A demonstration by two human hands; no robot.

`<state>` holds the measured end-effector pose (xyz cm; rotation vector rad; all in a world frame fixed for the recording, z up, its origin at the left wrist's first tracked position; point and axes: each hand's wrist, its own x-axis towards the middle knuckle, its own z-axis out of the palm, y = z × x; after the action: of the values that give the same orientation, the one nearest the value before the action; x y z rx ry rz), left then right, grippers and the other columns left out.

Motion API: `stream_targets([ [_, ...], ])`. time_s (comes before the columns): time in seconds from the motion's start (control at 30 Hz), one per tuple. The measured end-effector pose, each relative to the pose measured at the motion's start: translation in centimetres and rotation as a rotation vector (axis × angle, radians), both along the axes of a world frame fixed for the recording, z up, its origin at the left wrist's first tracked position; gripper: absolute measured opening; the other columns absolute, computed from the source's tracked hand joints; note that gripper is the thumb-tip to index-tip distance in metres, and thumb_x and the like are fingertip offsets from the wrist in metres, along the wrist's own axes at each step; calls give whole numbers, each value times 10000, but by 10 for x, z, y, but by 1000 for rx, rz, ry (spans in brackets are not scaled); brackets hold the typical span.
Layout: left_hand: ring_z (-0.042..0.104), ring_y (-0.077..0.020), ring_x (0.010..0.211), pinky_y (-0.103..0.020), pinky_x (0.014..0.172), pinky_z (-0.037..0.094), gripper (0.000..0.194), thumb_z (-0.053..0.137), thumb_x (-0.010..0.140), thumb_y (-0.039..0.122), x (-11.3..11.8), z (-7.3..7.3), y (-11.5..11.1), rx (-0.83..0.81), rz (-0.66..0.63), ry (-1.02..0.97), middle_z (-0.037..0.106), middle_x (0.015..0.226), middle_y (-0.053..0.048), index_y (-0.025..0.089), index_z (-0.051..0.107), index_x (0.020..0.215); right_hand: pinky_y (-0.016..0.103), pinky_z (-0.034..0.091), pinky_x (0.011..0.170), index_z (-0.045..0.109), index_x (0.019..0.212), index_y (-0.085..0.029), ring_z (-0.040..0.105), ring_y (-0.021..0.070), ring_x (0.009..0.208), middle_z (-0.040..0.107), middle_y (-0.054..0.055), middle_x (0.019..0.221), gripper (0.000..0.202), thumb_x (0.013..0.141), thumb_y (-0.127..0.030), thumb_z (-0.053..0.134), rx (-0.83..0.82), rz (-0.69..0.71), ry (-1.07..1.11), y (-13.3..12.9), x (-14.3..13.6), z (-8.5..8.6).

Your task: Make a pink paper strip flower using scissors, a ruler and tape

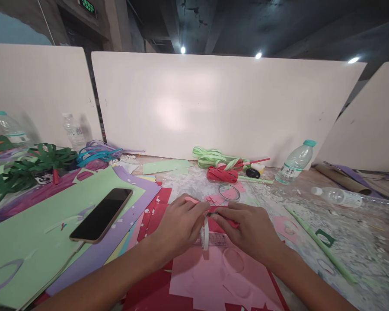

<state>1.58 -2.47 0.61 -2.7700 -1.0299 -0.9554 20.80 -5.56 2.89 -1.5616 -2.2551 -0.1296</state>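
My left hand [185, 221] and my right hand [251, 226] meet fingertip to fingertip above the pink paper sheets [220, 276]. A narrow white ring [205, 236] hangs upright below my left fingertips; I cannot tell whether it is paper or tape. A bit of pink paper [192, 199] shows by my left fingers. Something small and dark sits between the two hands, largely covered by the pinched fingers of my right hand. Behind the ring lies a clear ruler [218, 239]. Red paper [149, 285] spreads beneath the pink sheets.
A phone [102, 215] rests on stacked green paper [29, 250] at left. A tape roll [229, 192], red ribbon bundle [222, 174] and green ribbon [207, 156] lie ahead. On the right are bottles [293, 166] and a green stick [322, 246]. White panels [227, 108] stand behind.
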Motion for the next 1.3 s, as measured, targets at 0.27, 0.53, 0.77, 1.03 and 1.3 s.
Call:
stream_targets([
  [0.27, 509, -200, 754, -318, 684, 391, 271, 279, 965, 252, 1, 8, -3, -211, 56, -115, 599, 767, -24, 198, 524, 863, 293, 422, 645, 713, 1022, -283, 641, 191, 702, 690, 33, 805, 353, 889, -465, 441, -61, 17, 78, 2, 5, 1],
  [0.53, 505, -181, 717, -300, 623, 395, 299, 246, 976, 354, -3, 5, 3, -384, 107, -345, 572, 784, -21, 205, 493, 897, 268, 409, 590, 697, 990, -259, 616, 176, 686, 698, 23, 814, 360, 912, -456, 406, -120, 43, 229, 11, 12, 6],
  [0.77, 563, -215, 931, -347, 793, 440, 271, 308, 958, 281, -4, 2, 5, -214, 70, -161, 633, 1034, -63, 209, 527, 1100, 257, 330, 485, 685, 719, -232, 577, 184, 565, 662, 38, 634, 389, 885, -475, 431, -240, -103, 56, 27, 29, -11],
  [1.03, 579, -218, 917, -328, 736, 473, 372, 308, 949, 246, -3, 2, 5, -221, 45, -10, 637, 1055, -64, 243, 428, 1301, 310, 412, 685, 689, 792, -214, 597, 209, 766, 692, 40, 765, 389, 918, -446, 403, -158, 23, 184, 26, 18, -10],
  [1.3, 583, -238, 910, -347, 717, 486, 438, 333, 935, 215, -3, 1, 4, -215, 26, 91, 635, 1036, -75, 257, 357, 1371, 301, 399, 657, 667, 801, -207, 574, 205, 737, 665, 38, 727, 306, 916, -361, 430, -167, 70, 200, 22, 7, -13],
])
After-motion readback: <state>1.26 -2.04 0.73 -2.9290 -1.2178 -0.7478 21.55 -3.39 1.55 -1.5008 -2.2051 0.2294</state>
